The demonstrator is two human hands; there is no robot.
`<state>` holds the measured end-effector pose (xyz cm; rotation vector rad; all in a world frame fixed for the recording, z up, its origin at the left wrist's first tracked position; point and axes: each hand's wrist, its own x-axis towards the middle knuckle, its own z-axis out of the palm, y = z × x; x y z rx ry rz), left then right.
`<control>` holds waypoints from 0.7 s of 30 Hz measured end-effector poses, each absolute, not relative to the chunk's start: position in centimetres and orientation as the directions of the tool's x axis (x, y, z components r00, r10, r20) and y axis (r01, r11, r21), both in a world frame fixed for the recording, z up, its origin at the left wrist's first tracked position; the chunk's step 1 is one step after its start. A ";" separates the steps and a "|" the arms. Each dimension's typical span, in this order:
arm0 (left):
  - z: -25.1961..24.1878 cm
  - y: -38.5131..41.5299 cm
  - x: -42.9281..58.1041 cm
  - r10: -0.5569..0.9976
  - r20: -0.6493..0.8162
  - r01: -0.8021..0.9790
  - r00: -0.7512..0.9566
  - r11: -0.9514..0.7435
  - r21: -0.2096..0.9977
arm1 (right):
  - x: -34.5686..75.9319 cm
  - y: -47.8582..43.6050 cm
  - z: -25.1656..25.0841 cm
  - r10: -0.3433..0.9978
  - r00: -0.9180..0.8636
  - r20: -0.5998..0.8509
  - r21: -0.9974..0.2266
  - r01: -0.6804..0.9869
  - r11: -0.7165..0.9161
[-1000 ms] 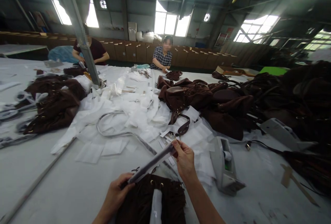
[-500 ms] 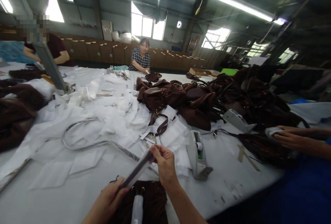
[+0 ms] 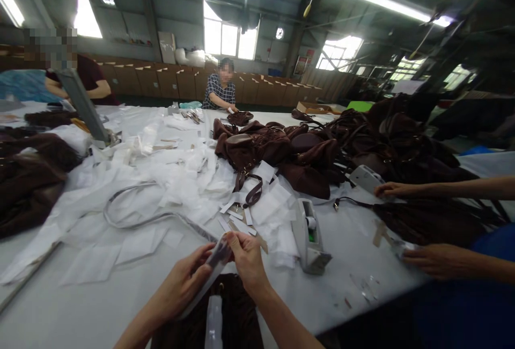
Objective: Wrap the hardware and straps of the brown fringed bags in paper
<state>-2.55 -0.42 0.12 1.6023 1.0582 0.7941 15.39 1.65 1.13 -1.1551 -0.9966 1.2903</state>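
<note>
My left hand [image 3: 185, 282] and my right hand [image 3: 246, 257] are close together over the near table edge. Both pinch the upper end of a long strap wrapped in clear plastic [image 3: 209, 274]. The strap slants down and left across a dark brown bag [image 3: 235, 317] lying right below my hands. A white paper-wrapped piece [image 3: 213, 323] stands on that bag. A grey tape dispenser [image 3: 309, 236] sits just right of my right hand.
White paper sheets [image 3: 185, 182] litter the table's middle. Brown bags [image 3: 281, 153] pile up behind, more bags [image 3: 28, 177] at left. A co-worker's two hands [image 3: 430, 260] reach in from the right. Two people sit at the far side.
My left hand has slid up the strap to meet my right hand. The view swung right, then settled. The co-worker's hands have spread apart, one nearer me.
</note>
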 end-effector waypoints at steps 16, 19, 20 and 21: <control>0.7 1.8 -1.2 0.836 -0.268 0.272 0.479 0.149 0.951 | 17.1 2.8 -2.4 0.662 -0.518 0.541 -0.011 0.783 0.622; 0.8 1.8 -2.3 0.775 -0.293 0.238 0.560 0.188 0.953 | 17.5 3.5 -3.1 0.713 -0.487 0.505 -0.064 0.803 0.593; 0.7 1.9 -3.0 0.762 -0.296 0.222 0.576 0.203 0.954 | 17.8 3.7 -2.9 0.755 -0.451 0.476 -0.155 0.802 0.576; 0.4 2.0 -3.7 0.756 -0.297 0.205 0.584 0.217 0.954 | 18.0 3.9 -2.5 0.806 -0.408 0.429 -0.271 0.793 0.546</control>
